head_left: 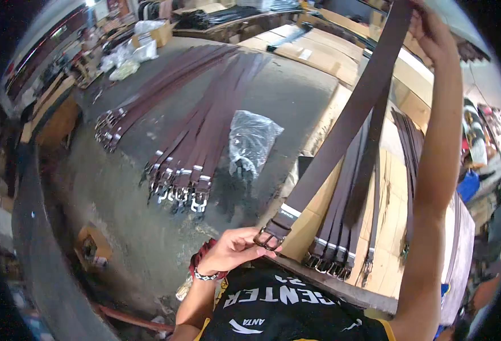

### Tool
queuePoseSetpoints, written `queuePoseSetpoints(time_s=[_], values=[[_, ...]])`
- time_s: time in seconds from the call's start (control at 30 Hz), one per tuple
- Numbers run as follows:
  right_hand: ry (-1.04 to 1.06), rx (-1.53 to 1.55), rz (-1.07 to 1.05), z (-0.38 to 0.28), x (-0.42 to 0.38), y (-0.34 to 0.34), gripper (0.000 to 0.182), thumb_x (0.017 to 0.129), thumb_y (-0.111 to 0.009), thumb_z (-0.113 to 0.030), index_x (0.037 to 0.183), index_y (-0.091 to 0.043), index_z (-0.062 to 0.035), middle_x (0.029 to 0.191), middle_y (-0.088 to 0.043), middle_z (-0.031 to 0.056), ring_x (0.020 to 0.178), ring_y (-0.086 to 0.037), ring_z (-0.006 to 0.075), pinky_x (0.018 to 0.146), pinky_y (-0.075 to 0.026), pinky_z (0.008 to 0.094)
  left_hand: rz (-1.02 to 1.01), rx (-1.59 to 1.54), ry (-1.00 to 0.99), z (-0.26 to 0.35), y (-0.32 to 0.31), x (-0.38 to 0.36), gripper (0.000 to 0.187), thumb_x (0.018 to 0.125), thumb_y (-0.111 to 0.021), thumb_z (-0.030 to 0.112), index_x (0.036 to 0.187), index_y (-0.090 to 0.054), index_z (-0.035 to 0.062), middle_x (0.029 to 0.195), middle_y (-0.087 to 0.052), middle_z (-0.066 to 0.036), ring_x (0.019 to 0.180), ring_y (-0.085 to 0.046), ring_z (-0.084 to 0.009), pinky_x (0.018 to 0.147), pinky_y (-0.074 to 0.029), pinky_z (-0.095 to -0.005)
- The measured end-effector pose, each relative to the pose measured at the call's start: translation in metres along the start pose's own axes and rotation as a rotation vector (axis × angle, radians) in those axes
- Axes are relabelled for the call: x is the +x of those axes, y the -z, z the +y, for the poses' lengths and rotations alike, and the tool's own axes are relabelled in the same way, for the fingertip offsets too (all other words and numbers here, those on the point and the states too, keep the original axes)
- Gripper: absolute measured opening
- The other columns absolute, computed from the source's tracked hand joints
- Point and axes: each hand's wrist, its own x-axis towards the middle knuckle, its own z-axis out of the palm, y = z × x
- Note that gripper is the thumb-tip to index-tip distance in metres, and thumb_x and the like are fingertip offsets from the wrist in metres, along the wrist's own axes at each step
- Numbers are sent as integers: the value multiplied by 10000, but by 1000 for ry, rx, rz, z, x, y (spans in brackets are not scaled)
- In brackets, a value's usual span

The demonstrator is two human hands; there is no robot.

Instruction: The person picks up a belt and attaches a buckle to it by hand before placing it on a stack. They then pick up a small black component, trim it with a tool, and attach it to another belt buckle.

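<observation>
A dark brown belt [341, 136] is stretched diagonally between my hands. My left hand [242, 249] pinches its metal buckle [268, 238] near my shirt, just below a white label on the strap. My right hand [430, 31] is raised at the top right, its fingers closed around the belt's far part. Beneath the stretched belt, several dark belts [341, 227] lie side by side on cardboard, buckles toward me. More brown belts [205, 136] lie in a bundle on the grey table [301, 85], and another bundle [154, 85] is behind them to the left.
A clear plastic bag [253, 139] lies beside the middle bundle. Flattened cardboard [324, 51] covers the far right part. More belts [412, 148] hang at the right. White plastic bags [131, 57] sit at the back left, and an open cardboard box [93, 247] stands low at the left.
</observation>
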Motion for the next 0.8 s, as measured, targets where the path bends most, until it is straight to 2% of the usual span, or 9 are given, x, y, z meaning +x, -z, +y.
queuePoseSetpoints(time_s=[0.03, 0.07, 0.17, 0.3, 0.37, 0.53, 0.63, 0.73, 0.8], values=[[-50, 54, -70, -4, 17, -2, 154, 966, -584, -180, 907, -653, -55, 734, -668, 40, 544, -616, 155, 480, -522, 281, 26, -57, -48, 4, 6, -7, 178, 948, -566, -107, 1120, -601, -79, 1167, -647, -134, 1136, -644, -248, 981, -531, -363], [-39, -42, 153, -10, -14, -80, 155, 953, -601, -191, 850, -636, -81, 644, -597, 0, 513, -566, 142, 475, -498, 274, 72, -74, -43, 13, 10, -13, 140, 938, -559, -133, 1060, -586, -69, 1116, -621, -126, 1143, -634, -296, 958, -552, -416], [-37, -23, 37, 28, 38, -80, 158, 954, -592, -188, 851, -634, -76, 671, -631, 11, 542, -597, 146, 506, -522, 275, 216, -90, -78, 27, 27, -35, 139, 937, -548, -141, 1041, -570, -51, 1097, -609, -133, 1157, -620, -323, 928, -572, -461], [-238, 132, -205, 69, 63, -162, 146, 980, -557, -136, 981, -657, -28, 863, -720, 86, 743, -693, 194, 728, -586, 330, 377, 6, -205, 37, 58, -57, 96, 905, -603, -91, 978, -596, -30, 1038, -637, -165, 1054, -674, -371, 811, -611, -481], [-175, 187, -245, 88, 113, -168, 160, 993, -544, -140, 1006, -645, -16, 908, -722, 100, 796, -698, 203, 772, -586, 346, 546, 91, -231, 49, 73, -64, 161, 941, -596, -69, 1098, -592, -32, 1057, -675, -167, 976, -710, -318, 811, -592, -388], [-149, 287, -270, 112, 180, -219, 145, 1001, -538, -112, 1082, -612, -18, 960, -715, 112, 843, -701, 232, 807, -589, 368, 692, 200, -444, 71, 113, -69, 185, 930, -657, 11, 1099, -601, -39, 991, -712, -164, 904, -721, -272, 744, -579, -375], [-61, 218, -286, 192, 217, -219, 85, 970, -582, -130, 987, -625, -58, 793, -640, 42, 605, -600, 168, 484, -510, 327, 768, 224, -449, 77, 134, -68, 180, 935, -654, 28, 1102, -608, -21, 989, -719, -149, 852, -712, -223, 729, -560, -338], [-266, -565, -241, 248, 126, -257, 451, 979, -595, -410, 1189, -638, -13, 1082, -692, 99, 953, -669, 186, 815, -558, 307, 834, 297, -369, 54, 178, -77, 174, 969, -610, 61, 1134, -615, 5, 1026, -730, -146, 794, -694, -171, 720, -529, -289], [-339, -845, -382, 330, 99, -243, 515, 971, -578, -515, 1169, -644, -43, 1030, -678, 85, 886, -645, 178, 775, -538, 332, 860, 217, -270, 31, 207, -84, 187, 976, -599, 67, 1153, -611, 9, 1044, -730, -154, 789, -692, -168, 719, -527, -288]])
